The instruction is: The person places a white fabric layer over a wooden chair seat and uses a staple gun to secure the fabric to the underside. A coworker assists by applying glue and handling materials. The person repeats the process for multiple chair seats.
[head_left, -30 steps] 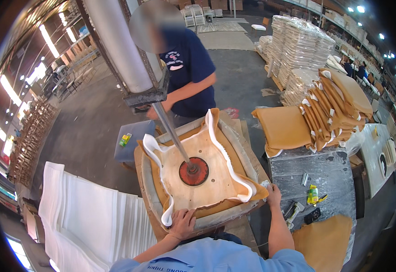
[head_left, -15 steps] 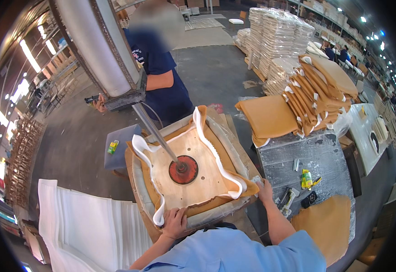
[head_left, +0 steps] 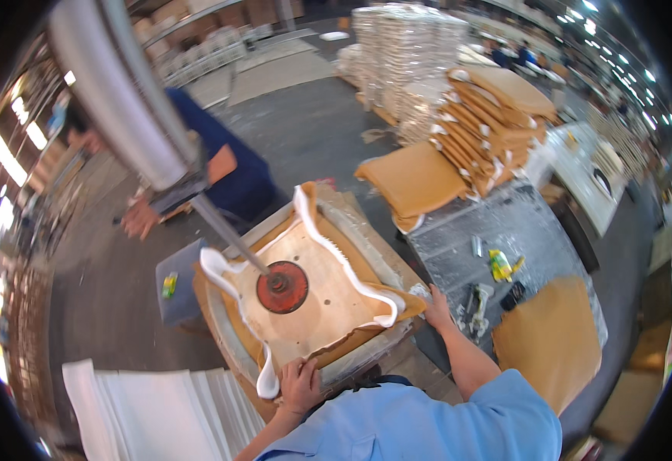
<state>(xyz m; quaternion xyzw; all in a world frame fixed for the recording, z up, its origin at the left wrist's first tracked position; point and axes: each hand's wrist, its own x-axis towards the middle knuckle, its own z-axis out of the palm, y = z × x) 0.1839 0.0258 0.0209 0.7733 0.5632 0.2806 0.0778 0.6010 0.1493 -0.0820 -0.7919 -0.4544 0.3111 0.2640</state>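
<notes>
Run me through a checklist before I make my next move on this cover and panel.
1. Red disc resting on the wooden panel: ok.
2. Left hand clear of the disc: ok, at the near edge.
3. Right hand gripping the corner of the tan cover: cannot tell.
4. White padding folded flat over the panel: not ok, raised at corners.
5. Co-worker's hand clear of the panel: ok, off far left.

Wooden seat panel [head_left: 305,330]: middle hidden under red disc [head_left: 294,293]. Press cylinder [head_left: 118,100], far left: top cut off. Co-worker [head_left: 237,173] behind: partly hidden. White sheets [head_left: 144,407], near left: cut off. Far-right people [head_left: 522,56]: too small to tell.
</notes>
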